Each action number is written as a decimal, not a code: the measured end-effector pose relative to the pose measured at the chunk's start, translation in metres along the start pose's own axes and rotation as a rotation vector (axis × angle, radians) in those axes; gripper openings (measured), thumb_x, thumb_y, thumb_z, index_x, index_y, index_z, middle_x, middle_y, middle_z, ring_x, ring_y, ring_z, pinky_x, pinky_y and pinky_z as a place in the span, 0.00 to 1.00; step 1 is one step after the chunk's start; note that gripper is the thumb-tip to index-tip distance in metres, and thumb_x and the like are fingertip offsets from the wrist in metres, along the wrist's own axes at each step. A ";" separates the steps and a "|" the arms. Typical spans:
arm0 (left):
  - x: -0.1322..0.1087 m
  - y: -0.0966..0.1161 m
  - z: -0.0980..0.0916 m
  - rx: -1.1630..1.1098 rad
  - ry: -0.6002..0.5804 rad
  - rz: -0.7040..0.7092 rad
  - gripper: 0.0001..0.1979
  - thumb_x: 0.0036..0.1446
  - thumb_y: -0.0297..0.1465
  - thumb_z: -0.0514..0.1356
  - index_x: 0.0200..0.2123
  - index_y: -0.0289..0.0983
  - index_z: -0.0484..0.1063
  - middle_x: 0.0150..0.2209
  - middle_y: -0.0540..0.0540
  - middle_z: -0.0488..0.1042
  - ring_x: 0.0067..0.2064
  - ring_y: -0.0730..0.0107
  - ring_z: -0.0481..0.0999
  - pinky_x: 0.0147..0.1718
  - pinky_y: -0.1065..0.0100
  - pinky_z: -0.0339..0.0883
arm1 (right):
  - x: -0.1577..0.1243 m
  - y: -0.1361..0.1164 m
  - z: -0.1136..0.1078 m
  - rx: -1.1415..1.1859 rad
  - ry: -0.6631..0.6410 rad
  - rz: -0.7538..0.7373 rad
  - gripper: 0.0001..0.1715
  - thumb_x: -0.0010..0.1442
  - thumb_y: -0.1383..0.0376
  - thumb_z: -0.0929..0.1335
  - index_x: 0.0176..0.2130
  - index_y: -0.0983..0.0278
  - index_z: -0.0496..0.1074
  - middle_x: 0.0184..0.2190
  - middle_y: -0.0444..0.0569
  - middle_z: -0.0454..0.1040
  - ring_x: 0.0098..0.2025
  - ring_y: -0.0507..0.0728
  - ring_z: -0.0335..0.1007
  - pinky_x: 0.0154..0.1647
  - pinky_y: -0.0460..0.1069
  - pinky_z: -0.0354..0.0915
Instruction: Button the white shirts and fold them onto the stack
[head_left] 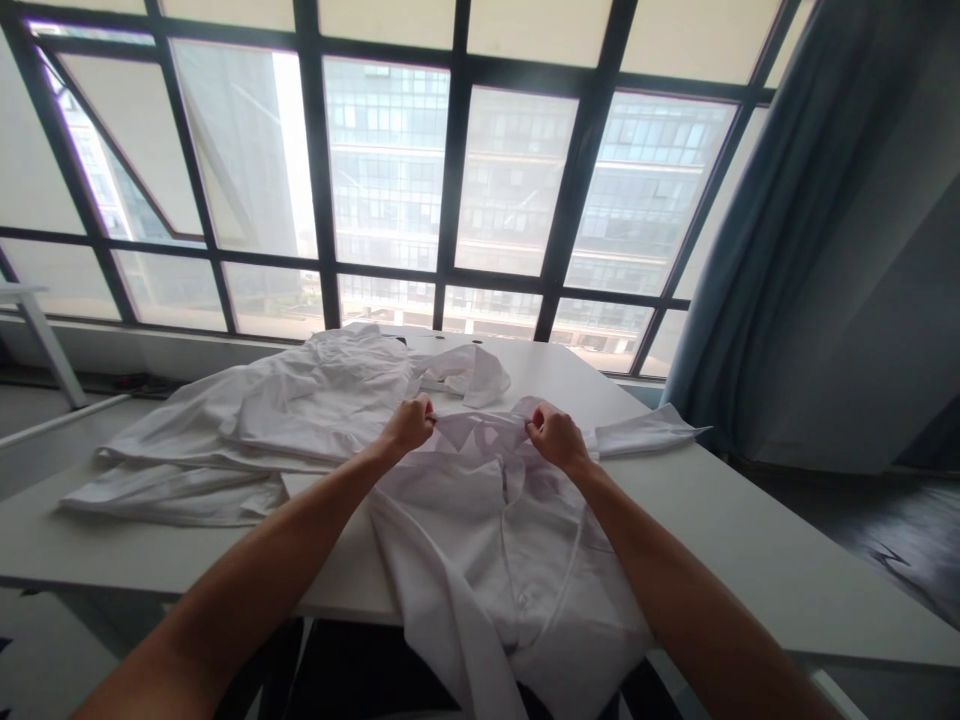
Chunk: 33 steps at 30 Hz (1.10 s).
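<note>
ok, both hands are busy. left hand [409, 422] is pinched tight on the top edge of a white shirt [465, 530] (looks like the collar); right hand [556, 436] pinches the same edge farther right, cloth stretched between the two. shirt hangs below both hands, front toward the wearer, lower part over the near edge of the white table [772, 570]. beyond and left of left hand: creased white garments [292, 395] spread on the table. just right of right hand: a pointed white flap [649, 432] on the tabletop, can't tell which garment it's from. blue curtain [787, 210] farther right.
</note>
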<state>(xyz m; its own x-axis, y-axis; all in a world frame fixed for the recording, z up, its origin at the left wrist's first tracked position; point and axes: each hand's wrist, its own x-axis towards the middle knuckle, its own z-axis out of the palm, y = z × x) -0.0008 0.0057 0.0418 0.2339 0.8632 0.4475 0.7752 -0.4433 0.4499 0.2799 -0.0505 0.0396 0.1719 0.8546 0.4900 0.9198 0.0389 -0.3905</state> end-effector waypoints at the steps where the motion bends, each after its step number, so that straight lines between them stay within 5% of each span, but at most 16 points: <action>1: -0.001 0.003 -0.001 0.044 0.018 -0.003 0.07 0.50 0.20 0.59 0.33 0.33 0.73 0.29 0.40 0.78 0.37 0.59 0.79 0.34 0.68 0.67 | -0.001 -0.005 -0.001 -0.062 0.033 -0.008 0.02 0.56 0.66 0.66 0.32 0.63 0.69 0.29 0.50 0.76 0.33 0.58 0.72 0.33 0.47 0.59; 6: 0.002 0.008 -0.001 -0.237 -0.121 -0.180 0.04 0.48 0.22 0.58 0.27 0.34 0.71 0.18 0.49 0.72 0.23 0.69 0.74 0.23 0.73 0.62 | 0.000 -0.011 -0.004 -0.049 0.067 0.025 0.04 0.56 0.66 0.64 0.32 0.63 0.69 0.26 0.49 0.73 0.30 0.57 0.70 0.32 0.47 0.57; 10: 0.008 0.006 -0.002 -0.693 -0.204 -0.256 0.04 0.51 0.26 0.59 0.24 0.34 0.70 0.12 0.53 0.64 0.16 0.73 0.67 0.20 0.73 0.62 | 0.006 0.000 -0.003 0.299 -0.033 0.143 0.05 0.52 0.64 0.65 0.30 0.64 0.69 0.22 0.48 0.72 0.27 0.57 0.69 0.29 0.48 0.61; 13: 0.008 0.005 -0.002 -0.953 -0.191 -0.106 0.12 0.56 0.32 0.59 0.42 0.33 0.74 0.32 0.41 0.80 0.36 0.64 0.81 0.37 0.66 0.73 | 0.007 0.004 -0.002 0.763 -0.187 0.136 0.17 0.53 0.60 0.66 0.43 0.64 0.72 0.33 0.52 0.78 0.33 0.59 0.75 0.34 0.51 0.69; 15: 0.003 0.006 0.002 -0.891 -0.160 0.038 0.25 0.58 0.38 0.59 0.58 0.36 0.67 0.56 0.35 0.74 0.57 0.57 0.74 0.53 0.58 0.69 | 0.005 0.003 -0.001 0.915 -0.270 -0.011 0.28 0.55 0.56 0.68 0.54 0.60 0.69 0.49 0.54 0.76 0.47 0.60 0.75 0.45 0.53 0.71; 17: -0.006 0.009 0.007 -0.636 -0.130 0.199 0.35 0.57 0.42 0.61 0.65 0.37 0.60 0.66 0.34 0.61 0.67 0.52 0.61 0.62 0.54 0.59 | 0.000 -0.001 0.001 0.815 -0.292 -0.174 0.35 0.54 0.53 0.71 0.59 0.57 0.66 0.59 0.54 0.70 0.58 0.61 0.68 0.54 0.56 0.67; 19: -0.018 0.015 0.014 -0.357 -0.172 0.373 0.33 0.56 0.42 0.63 0.63 0.36 0.65 0.66 0.34 0.63 0.66 0.49 0.61 0.64 0.53 0.55 | -0.006 -0.006 0.004 0.573 -0.255 -0.290 0.31 0.53 0.52 0.72 0.54 0.60 0.72 0.57 0.57 0.72 0.58 0.62 0.68 0.55 0.56 0.66; 21: -0.029 0.023 0.019 -0.170 -0.286 0.528 0.24 0.55 0.40 0.65 0.54 0.39 0.74 0.59 0.38 0.72 0.61 0.50 0.69 0.62 0.55 0.57 | -0.011 -0.011 0.007 0.357 -0.238 -0.342 0.21 0.55 0.52 0.71 0.41 0.64 0.78 0.43 0.56 0.79 0.46 0.61 0.74 0.47 0.53 0.68; 23: -0.036 0.029 0.022 -0.065 -0.383 0.603 0.15 0.55 0.38 0.66 0.46 0.42 0.79 0.51 0.42 0.78 0.54 0.53 0.75 0.58 0.57 0.61 | -0.014 -0.015 0.007 0.229 -0.282 -0.351 0.21 0.58 0.50 0.68 0.29 0.65 0.76 0.26 0.49 0.77 0.30 0.56 0.71 0.34 0.49 0.65; 26: -0.039 0.031 0.023 -0.042 -0.459 0.606 0.10 0.54 0.35 0.67 0.41 0.43 0.81 0.46 0.43 0.80 0.48 0.56 0.78 0.53 0.62 0.64 | -0.018 -0.018 0.006 0.159 -0.444 -0.352 0.27 0.57 0.45 0.68 0.22 0.65 0.72 0.18 0.44 0.70 0.22 0.52 0.64 0.24 0.46 0.55; 29: -0.037 0.027 0.022 -0.147 -0.487 0.577 0.07 0.54 0.32 0.67 0.37 0.42 0.82 0.43 0.44 0.80 0.45 0.59 0.78 0.47 0.67 0.66 | -0.022 -0.021 0.005 0.052 -0.540 -0.318 0.21 0.55 0.50 0.70 0.23 0.64 0.73 0.19 0.44 0.72 0.24 0.52 0.65 0.24 0.45 0.53; 32: -0.035 0.024 0.022 -0.280 -0.535 0.625 0.04 0.53 0.29 0.67 0.34 0.41 0.82 0.40 0.45 0.81 0.43 0.62 0.78 0.45 0.69 0.66 | -0.026 -0.029 0.005 -0.083 -0.405 -0.312 0.07 0.51 0.63 0.72 0.33 0.63 0.76 0.31 0.47 0.78 0.32 0.54 0.70 0.31 0.46 0.59; 33: -0.036 0.024 0.022 -0.321 -0.567 0.659 0.04 0.53 0.29 0.66 0.34 0.41 0.82 0.39 0.45 0.81 0.42 0.63 0.78 0.45 0.69 0.66 | -0.027 -0.033 0.007 -0.091 -0.335 -0.343 0.12 0.50 0.67 0.71 0.38 0.63 0.76 0.37 0.49 0.78 0.36 0.56 0.71 0.35 0.46 0.61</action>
<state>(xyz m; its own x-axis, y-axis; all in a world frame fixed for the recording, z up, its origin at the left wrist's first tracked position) 0.0228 -0.0305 0.0197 0.8872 0.3650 0.2822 0.2042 -0.8591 0.4693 0.2428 -0.0711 0.0343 -0.2555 0.9208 0.2948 0.9333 0.3145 -0.1734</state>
